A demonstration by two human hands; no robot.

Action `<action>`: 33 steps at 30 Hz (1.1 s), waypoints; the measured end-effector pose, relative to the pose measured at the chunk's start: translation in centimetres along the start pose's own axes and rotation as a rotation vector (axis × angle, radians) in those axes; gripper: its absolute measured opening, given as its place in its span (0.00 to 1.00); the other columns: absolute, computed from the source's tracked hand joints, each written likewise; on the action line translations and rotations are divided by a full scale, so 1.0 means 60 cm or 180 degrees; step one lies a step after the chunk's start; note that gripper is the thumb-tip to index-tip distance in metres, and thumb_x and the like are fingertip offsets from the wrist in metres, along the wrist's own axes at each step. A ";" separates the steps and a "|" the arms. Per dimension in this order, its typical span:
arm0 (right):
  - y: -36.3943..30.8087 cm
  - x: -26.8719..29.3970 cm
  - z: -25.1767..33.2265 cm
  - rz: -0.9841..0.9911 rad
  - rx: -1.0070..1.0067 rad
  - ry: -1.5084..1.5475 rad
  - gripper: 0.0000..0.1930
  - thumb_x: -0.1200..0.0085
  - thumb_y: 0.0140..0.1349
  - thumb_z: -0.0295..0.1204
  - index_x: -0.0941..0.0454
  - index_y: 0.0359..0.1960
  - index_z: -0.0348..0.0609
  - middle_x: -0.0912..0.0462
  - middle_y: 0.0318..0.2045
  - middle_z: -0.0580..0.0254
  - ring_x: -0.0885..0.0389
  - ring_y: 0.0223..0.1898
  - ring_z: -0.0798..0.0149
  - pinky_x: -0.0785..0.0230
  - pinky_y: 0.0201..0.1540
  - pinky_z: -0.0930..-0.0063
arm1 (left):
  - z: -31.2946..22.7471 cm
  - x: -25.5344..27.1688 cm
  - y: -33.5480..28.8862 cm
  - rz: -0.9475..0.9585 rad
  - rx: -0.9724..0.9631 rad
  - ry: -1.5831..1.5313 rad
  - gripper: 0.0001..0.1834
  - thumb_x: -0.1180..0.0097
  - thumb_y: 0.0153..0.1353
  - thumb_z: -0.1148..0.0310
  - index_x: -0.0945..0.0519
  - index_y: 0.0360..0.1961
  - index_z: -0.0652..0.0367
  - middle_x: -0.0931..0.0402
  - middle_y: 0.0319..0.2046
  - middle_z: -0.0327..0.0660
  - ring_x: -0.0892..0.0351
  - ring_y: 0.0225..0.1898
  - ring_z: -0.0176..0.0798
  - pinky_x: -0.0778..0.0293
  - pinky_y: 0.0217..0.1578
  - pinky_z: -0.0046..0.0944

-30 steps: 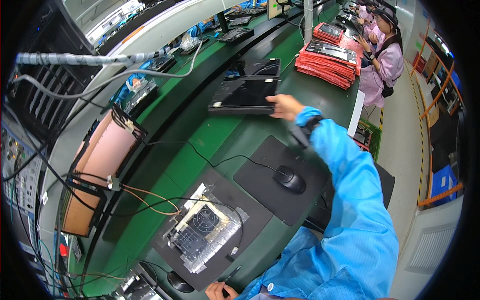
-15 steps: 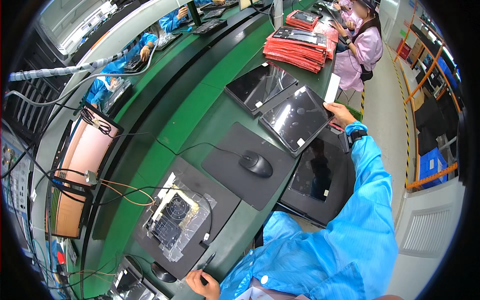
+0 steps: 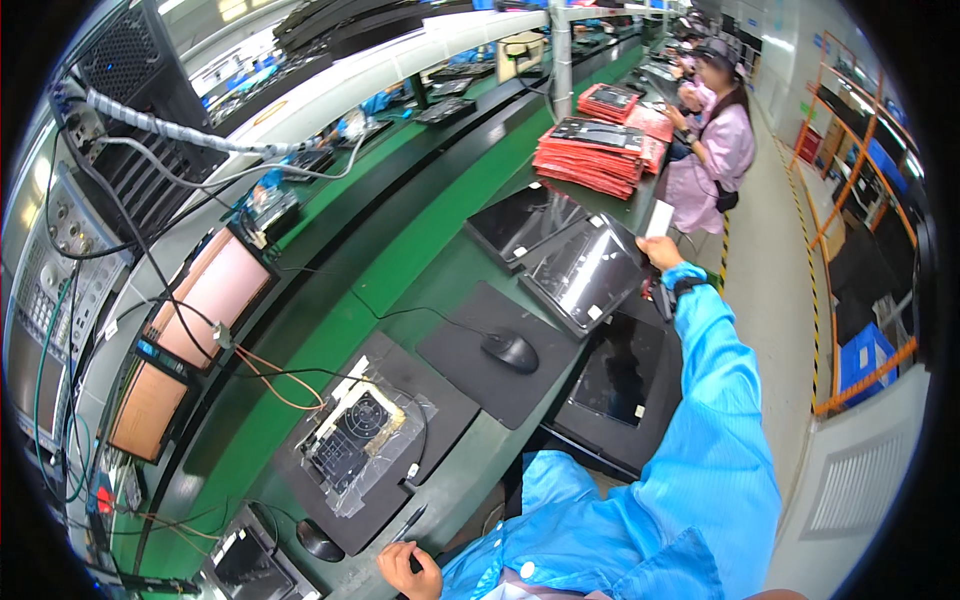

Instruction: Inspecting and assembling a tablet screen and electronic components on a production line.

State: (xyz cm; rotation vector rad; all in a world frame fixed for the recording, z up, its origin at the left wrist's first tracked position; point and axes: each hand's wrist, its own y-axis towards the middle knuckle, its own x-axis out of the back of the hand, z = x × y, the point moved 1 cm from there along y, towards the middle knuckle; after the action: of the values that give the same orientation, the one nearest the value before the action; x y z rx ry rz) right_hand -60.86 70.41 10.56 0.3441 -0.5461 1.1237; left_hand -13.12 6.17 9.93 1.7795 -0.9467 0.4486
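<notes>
The green workbench (image 3: 480,455) extends ahead of both hands. The black mouse pad (image 3: 500,395) lies ahead and right of the left hand (image 3: 410,570). The black-framed display panel (image 3: 575,275) lies left of the right hand (image 3: 658,253), the nearer one, which is clamped on its right edge. From that edge, the panel's long axis appears to slant left and toward the body. The left hand is curled, well apart from the right; whether it grips the black pen (image 3: 412,520) cannot be told. White stickers (image 3: 595,312) mark the panel; no brand or writing is legible.
</notes>
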 end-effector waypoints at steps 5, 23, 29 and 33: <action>-0.042 0.054 0.209 0.0048 0.1065 0.1339 0.10 0.36 0.65 0.33 0.15 0.42 0.41 0.15 0.37 0.72 0.22 0.39 0.75 0.29 0.47 0.74 | -0.064 0.008 0.047 -0.0032 -0.0111 -0.0751 0.10 0.43 0.50 0.83 0.21 0.36 0.62 0.21 0.33 0.49 0.23 0.34 0.55 0.27 0.40 0.48; -0.794 -0.369 0.382 0.3857 -0.0295 0.3354 0.13 0.50 0.75 0.33 0.25 0.54 0.40 0.17 0.44 0.62 0.18 0.47 0.67 0.24 0.52 0.67 | -0.043 0.021 0.082 -0.1318 0.2843 -0.4667 0.21 0.38 0.65 0.69 0.25 0.58 0.62 0.22 0.56 0.45 0.24 0.59 0.46 0.32 0.64 0.53; -0.716 -0.360 0.404 0.1619 0.4626 -0.0541 0.16 0.42 0.63 0.28 0.20 0.53 0.42 0.22 0.56 0.50 0.27 0.63 0.45 0.36 0.66 0.48 | 0.030 0.184 -0.031 -0.1615 0.2953 -0.5474 0.23 0.47 0.66 0.72 0.26 0.62 0.64 0.22 0.58 0.47 0.25 0.61 0.50 0.33 0.66 0.53; -0.701 -0.388 0.369 0.1871 0.4744 -0.0287 0.10 0.39 0.59 0.23 0.17 0.43 0.40 0.18 0.49 0.53 0.23 0.58 0.47 0.34 0.64 0.50 | 0.042 0.209 -0.075 -0.1958 0.2915 -0.5616 0.24 0.48 0.66 0.72 0.27 0.64 0.62 0.23 0.59 0.47 0.26 0.63 0.52 0.35 0.67 0.57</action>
State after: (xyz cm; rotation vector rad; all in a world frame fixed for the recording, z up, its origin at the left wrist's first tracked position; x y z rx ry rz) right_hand -35.13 24.48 15.82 1.5880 0.2609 1.9576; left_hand -2.14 -0.27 14.69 3.0652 -1.1970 -1.6287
